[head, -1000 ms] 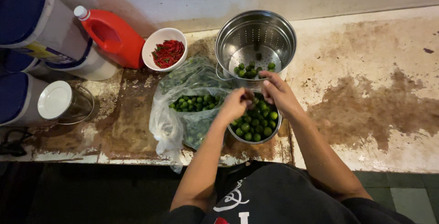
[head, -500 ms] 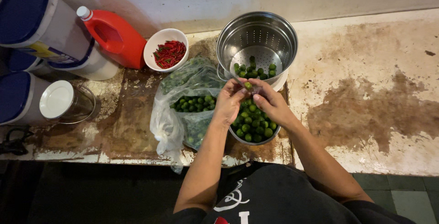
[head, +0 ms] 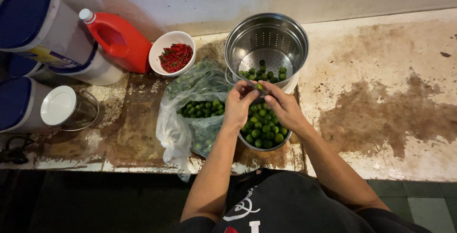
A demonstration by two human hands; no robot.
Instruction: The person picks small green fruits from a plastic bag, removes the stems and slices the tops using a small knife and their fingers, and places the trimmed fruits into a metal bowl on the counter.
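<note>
Mid-frame, left hand and right hand pinch one small green lime together — over a lime-filled bowl; the steel colander above holds a few.

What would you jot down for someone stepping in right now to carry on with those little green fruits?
Left hand and right hand: both pinch one small round green fruit between fingertips, above the gap between the two metal vessels.
Shallow metal bowl near the counter edge: heaped with green fruits, under both hands.
Tall perforated steel colander pot behind it: only a few fruits on its bottom, so most are likely still to be handled.
Clear plastic bag, left of the bowl: more of the same fruits inside, lying open.
White bowl of red chillies: apart, untouched.
</note>
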